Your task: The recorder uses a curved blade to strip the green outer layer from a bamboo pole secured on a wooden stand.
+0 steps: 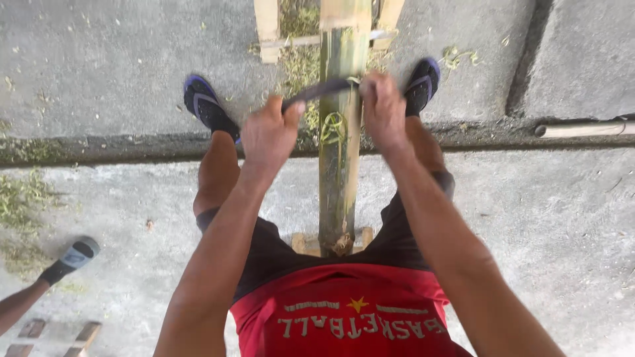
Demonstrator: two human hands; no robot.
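1. One long green bamboo pole (340,152) runs lengthwise between the seated person's knees, lying across a pale wooden frame (268,30) ahead of the hands and wooden blocks (299,242) below them.
2. One dark, curved two-handled blade (322,90) lies across the pole, spanning from hand to hand.
3. The left hand (270,134) is fisted around the blade's near handle, just left of the pole.
4. The right hand (382,109) is clenched on the opposite end, at the pole's right edge; both hands are apart, with the pole between them.
5. Two dark flip-flops with blue soles are in view, one (206,106) beyond the left hand, one (421,84) beside the right hand.
6. Green shavings (26,205) are strewn on the grey concrete floor (562,225), far left of the hands and around the frame.
7. One other person's foot in a grey sock (71,259) shows low on the left, well apart.
8. The red shirt (344,311), beneath the forearms, bears pale lettering and one yellow star.
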